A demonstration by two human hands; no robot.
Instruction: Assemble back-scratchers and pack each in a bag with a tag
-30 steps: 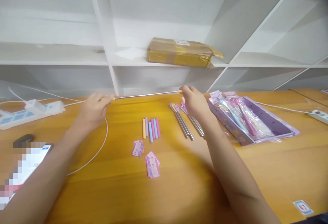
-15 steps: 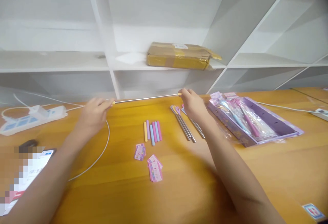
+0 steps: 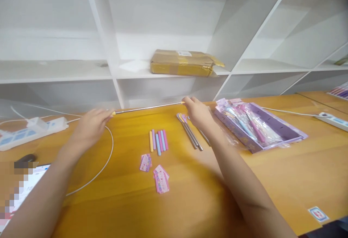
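Note:
A thin, extended telescopic metal rod (image 3: 146,107) with yellow ends stretches nearly level between my two hands above the far side of the table. My left hand (image 3: 91,122) is closed around its left end, and my right hand (image 3: 196,111) pinches the right end. What shape the ends have is hidden by the fingers. Below the rod lie several pastel tubes (image 3: 158,142) in yellow, purple, blue and pink. Beside my right hand are several metal rods (image 3: 191,134) with coloured looped heads, partly covered by my forearm. Small pink printed cards (image 3: 161,180) rest nearer me.
A purple tray (image 3: 295,133) with bagged blue and pink-handled items stands at right. Power strips (image 3: 56,124) and a white cable (image 3: 111,154) lie about the wooden table (image 3: 114,209). Behind it, a white shelf (image 3: 133,72) holds a taped cardboard box (image 3: 181,64).
The view has shifted slightly right. Both hands still hold the rod by its ends, at about the same spread; nothing was let go.

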